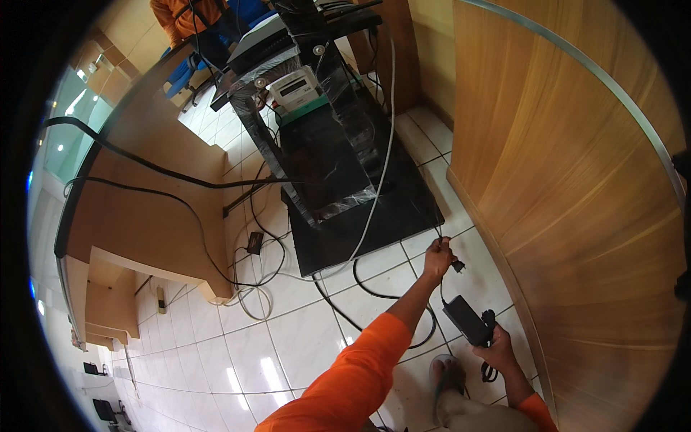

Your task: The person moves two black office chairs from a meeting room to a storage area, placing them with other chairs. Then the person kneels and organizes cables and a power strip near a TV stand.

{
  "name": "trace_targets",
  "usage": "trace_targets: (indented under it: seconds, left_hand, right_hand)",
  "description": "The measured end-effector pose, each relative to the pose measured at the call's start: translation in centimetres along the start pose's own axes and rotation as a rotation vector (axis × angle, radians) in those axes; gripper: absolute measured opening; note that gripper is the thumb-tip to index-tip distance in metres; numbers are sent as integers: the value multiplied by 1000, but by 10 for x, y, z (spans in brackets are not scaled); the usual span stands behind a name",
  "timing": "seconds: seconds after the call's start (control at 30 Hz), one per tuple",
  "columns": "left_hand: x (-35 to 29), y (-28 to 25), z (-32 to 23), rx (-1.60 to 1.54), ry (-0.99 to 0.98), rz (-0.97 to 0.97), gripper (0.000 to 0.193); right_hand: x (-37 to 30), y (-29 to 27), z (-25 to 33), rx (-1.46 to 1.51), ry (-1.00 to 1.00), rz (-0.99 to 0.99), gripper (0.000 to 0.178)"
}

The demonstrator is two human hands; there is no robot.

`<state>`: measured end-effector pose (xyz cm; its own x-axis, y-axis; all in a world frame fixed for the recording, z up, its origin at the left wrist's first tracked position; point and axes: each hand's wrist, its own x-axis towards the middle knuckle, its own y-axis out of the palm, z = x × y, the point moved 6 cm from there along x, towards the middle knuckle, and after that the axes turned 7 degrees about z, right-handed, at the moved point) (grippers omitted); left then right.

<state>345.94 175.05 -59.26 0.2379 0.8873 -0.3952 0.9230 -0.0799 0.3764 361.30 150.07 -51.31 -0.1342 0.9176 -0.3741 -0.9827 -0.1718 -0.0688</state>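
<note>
My left hand (437, 258) is closed on a thin black power cord at the near right corner of a black platform (345, 237). A black plug (458, 267) sticks out beside its fingers. Lower down, my right hand (498, 351) grips a black power adapter (466, 320), with a bundled black cord (489, 367) looped around the fingers. From the adapter's upper end a thin cord runs up toward my left hand. Exactly which strands lie between the left fingers is too small to make out.
A frame wrapped in clear film (259, 137) stands on the platform, with a white device (294, 88) behind it. Black and white cables trail over the tiled floor (288, 353). A curved wooden panel (576, 180) stands right, a wooden desk (151, 223) left. A person in orange (194, 21) is far back.
</note>
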Motion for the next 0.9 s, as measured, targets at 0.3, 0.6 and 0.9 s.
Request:
trace_targets:
  seconds: [0.3, 0.6, 0.9]
  left_hand:
    - [-17, -104, -133, 204, -52, -339, 73]
    - [-30, -188, -174, 76, 177, -481, 77]
    - [-44, -197, -205, 23, 265, -628, 106]
  right_hand:
    - [83, -18, 63, -240, -179, -193, 62]
    - [236, 15, 172, -750, -413, -22, 67]
    - [329, 116, 203, -939, -461, 303, 65]
